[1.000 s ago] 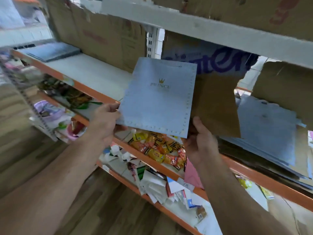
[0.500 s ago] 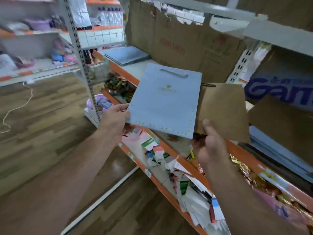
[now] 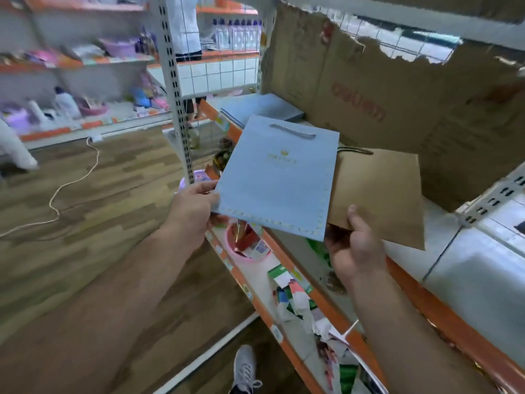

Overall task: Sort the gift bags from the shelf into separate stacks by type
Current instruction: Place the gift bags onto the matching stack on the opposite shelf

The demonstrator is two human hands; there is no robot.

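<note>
Gift bags, two, both flat and held in the air in front of the shelf [image 3: 437, 226]:

1. Blue bag [image 3: 278, 180]: pale blue, gold crown mark and dotted border, grey ribbon handle at the top edge. Held by the left hand [image 3: 196, 207], which pinches its lower left corner; the rest of the bag stands up and to the right of the grip, tilted, with its lower right corner close above the right hand [image 3: 356, 248].

2. Brown bag [image 3: 380, 194]: plain paper, cord handle at the top. Held by the right hand, thumb pressed on the front near the lower left corner, fingers curled behind. The bag reaches up and right from the grip, its left part hidden behind the blue bag.

Also on the shelf: stack of blue bags [image 3: 264, 108], lying flat at the far left end, well apart from both hands; torn cardboard [image 3: 369, 89] standing along the back.

Lower shelf: pink tub [image 3: 241, 253] and loose paper packets [image 3: 292, 297].

Floor: wooden boards [image 3: 99, 223], pale cord [image 3: 74, 180], one grey shoe [image 3: 245, 368] at the bottom edge
</note>
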